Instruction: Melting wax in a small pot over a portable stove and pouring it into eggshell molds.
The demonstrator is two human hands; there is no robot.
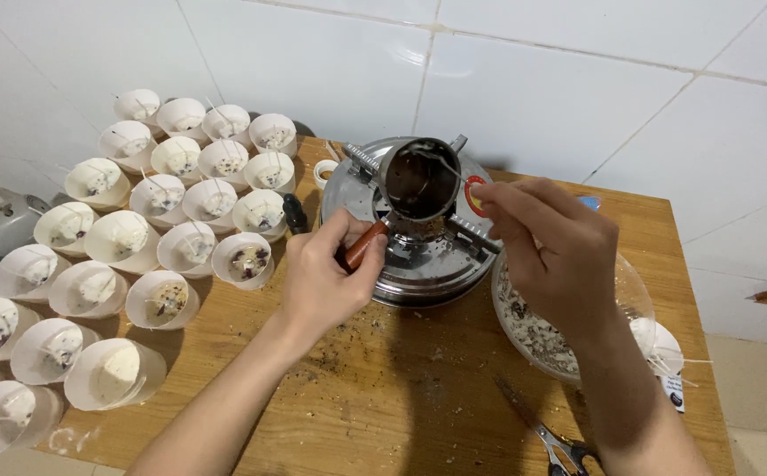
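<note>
Head view: a wooden table (383, 388) against white tiles
Left hand (326, 278): fingers closed around the pot handle (364, 244), frame centre
Pot (420, 179): small metal one on the stove (418, 256), upper centre; dark inside, contents unclear
Right hand (559, 247): fingertips pinched on a thin stick (450, 169) reaching into the pot
Risk: I judge the pot could tip off the stove if the handle twists, spilling hot liquid onto the hands
Cups (137, 264): many white ones at left, holding pale filling, dark bits and sticks
Bowl (634, 291): clear, right of the stove, holding pale flakes
Scissors (546, 436): lower right
</note>
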